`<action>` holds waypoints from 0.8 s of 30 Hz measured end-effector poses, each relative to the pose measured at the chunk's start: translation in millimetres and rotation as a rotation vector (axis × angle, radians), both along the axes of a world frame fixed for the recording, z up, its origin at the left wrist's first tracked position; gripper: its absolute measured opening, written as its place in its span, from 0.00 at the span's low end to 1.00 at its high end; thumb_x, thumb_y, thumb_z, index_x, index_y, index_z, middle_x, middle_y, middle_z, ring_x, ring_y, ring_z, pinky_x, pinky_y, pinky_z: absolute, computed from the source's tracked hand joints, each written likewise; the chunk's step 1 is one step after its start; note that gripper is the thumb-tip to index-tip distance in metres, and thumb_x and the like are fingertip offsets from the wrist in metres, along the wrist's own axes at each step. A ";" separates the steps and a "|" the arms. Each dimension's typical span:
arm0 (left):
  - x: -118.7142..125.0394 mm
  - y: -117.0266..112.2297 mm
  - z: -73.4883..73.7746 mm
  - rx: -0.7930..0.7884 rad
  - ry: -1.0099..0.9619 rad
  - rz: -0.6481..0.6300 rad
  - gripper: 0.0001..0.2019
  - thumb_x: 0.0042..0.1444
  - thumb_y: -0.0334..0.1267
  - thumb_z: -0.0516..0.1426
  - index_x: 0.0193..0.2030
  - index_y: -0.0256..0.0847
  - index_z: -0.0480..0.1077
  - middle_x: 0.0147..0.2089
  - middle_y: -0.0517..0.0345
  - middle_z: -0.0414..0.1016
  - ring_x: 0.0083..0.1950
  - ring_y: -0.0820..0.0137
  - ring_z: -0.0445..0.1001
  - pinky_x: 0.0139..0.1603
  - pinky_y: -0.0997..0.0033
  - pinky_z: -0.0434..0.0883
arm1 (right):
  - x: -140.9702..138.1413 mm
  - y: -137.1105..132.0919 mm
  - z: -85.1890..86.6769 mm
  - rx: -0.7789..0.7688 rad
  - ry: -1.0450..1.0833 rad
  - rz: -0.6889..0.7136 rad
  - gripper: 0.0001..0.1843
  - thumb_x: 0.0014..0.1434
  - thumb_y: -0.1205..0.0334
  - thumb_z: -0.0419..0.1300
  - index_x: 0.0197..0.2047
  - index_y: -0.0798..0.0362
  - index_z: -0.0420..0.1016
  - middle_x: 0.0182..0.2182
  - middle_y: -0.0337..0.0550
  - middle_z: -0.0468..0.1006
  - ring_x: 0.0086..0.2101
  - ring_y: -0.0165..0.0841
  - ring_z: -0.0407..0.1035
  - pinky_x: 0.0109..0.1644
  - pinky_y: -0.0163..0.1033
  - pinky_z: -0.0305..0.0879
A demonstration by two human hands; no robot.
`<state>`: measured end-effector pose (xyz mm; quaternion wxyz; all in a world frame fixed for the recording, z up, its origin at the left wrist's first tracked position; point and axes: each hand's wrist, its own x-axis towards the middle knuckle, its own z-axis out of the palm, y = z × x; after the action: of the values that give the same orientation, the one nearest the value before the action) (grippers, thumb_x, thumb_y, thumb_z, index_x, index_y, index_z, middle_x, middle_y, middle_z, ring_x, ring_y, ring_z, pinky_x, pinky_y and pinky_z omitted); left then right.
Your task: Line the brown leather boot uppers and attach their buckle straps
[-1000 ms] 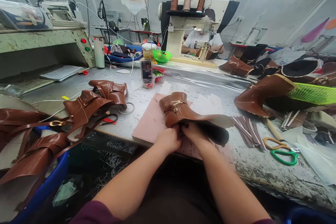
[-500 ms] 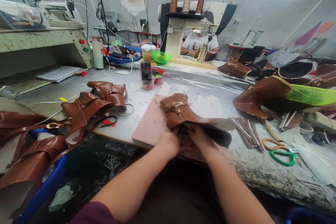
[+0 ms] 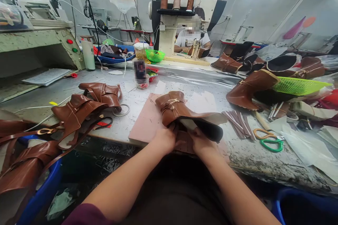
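A brown leather boot upper (image 3: pixel 173 107) with straps and a gold buckle lies on its side over a pink board (image 3: pixel 144 123) at the table's front edge. Its dark lining shows where the near side gapes apart. My left hand (image 3: pixel 166 140) grips the upper's lower left edge, with the fingertips partly hidden under the leather. My right hand (image 3: pixel 202 142) holds the near edge farther right, by the open lining. Pale material shows inside, between the two hands.
More brown boot uppers (image 3: pixel 76 112) are heaped at left, some over a blue bin (image 3: pixel 50 179). Right of the board lie brown strips (image 3: pixel 239 124), scissors (image 3: pixel 270 140) and a green basket (image 3: pixel 301 86). A sewing machine (image 3: pixel 169 37) stands behind; a person (image 3: pixel 191 38) sits beyond it.
My right hand has shifted a little away from the left, and the near side of the upper gapes wider, showing pale material inside. The whole view has turned slightly to the right.
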<state>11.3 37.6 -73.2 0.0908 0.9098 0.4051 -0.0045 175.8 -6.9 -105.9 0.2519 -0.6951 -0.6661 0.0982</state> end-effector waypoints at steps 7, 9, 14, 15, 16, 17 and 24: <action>-35.9 -3.5 -9.1 0.238 -0.230 0.341 0.19 0.56 0.51 0.49 0.42 0.35 0.67 0.42 0.45 0.71 0.43 0.59 0.71 0.43 0.63 0.68 | 4.4 -66.0 16.8 0.467 -0.127 -0.096 0.09 0.51 0.63 0.54 0.37 0.49 0.72 0.34 0.48 0.71 0.38 0.42 0.66 0.45 0.48 0.61; -27.6 9.0 -11.5 0.271 -0.294 0.520 0.30 0.50 0.55 0.55 0.52 0.32 0.59 0.49 0.42 0.68 0.50 0.57 0.69 0.47 0.63 0.67 | 9.5 -59.2 29.0 0.613 -0.122 -0.278 0.14 0.53 0.58 0.55 0.42 0.52 0.67 0.41 0.54 0.69 0.44 0.45 0.64 0.49 0.50 0.58; 4.9 43.5 9.4 0.234 -0.252 0.529 0.23 0.58 0.45 0.49 0.56 0.34 0.54 0.45 0.46 0.73 0.36 0.63 0.75 0.32 0.68 0.68 | 17.9 -13.2 49.1 0.231 -0.098 -0.208 0.09 0.52 0.63 0.51 0.36 0.55 0.69 0.32 0.52 0.72 0.36 0.44 0.67 0.37 0.45 0.60; 8.9 48.9 21.4 0.261 -0.247 0.509 0.18 0.60 0.41 0.47 0.55 0.35 0.57 0.42 0.47 0.74 0.34 0.64 0.75 0.30 0.69 0.68 | 14.7 -7.1 51.2 0.204 -0.106 -0.160 0.06 0.50 0.66 0.52 0.32 0.54 0.69 0.30 0.50 0.72 0.33 0.43 0.67 0.35 0.43 0.59; 12.2 53.6 35.5 0.294 -0.240 0.483 0.16 0.61 0.38 0.45 0.53 0.36 0.59 0.40 0.47 0.74 0.35 0.64 0.75 0.31 0.69 0.67 | 9.6 -2.6 53.2 0.178 -0.112 -0.112 0.05 0.47 0.68 0.53 0.29 0.53 0.68 0.30 0.49 0.72 0.32 0.41 0.67 0.34 0.42 0.59; 15.3 57.5 51.0 0.333 -0.230 0.446 0.14 0.61 0.35 0.44 0.52 0.37 0.61 0.40 0.47 0.74 0.37 0.63 0.75 0.33 0.68 0.67 | 2.9 0.5 55.5 0.154 -0.112 -0.066 0.05 0.45 0.70 0.54 0.28 0.53 0.67 0.31 0.49 0.72 0.32 0.40 0.66 0.33 0.40 0.58; 46.2 64.8 122.5 0.455 -0.040 -0.090 0.11 0.53 0.26 0.49 0.38 0.29 0.72 0.40 0.37 0.73 0.45 0.56 0.72 0.41 0.62 0.64 | -34.2 18.5 90.3 0.089 0.103 0.066 0.04 0.43 0.67 0.51 0.25 0.50 0.58 0.24 0.39 0.69 0.27 0.33 0.63 0.29 0.35 0.57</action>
<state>57.5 102.4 49.3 -0.1089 0.9239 0.3527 0.1011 141.6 11.5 -15.6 0.3132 -0.6548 -0.6786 0.1126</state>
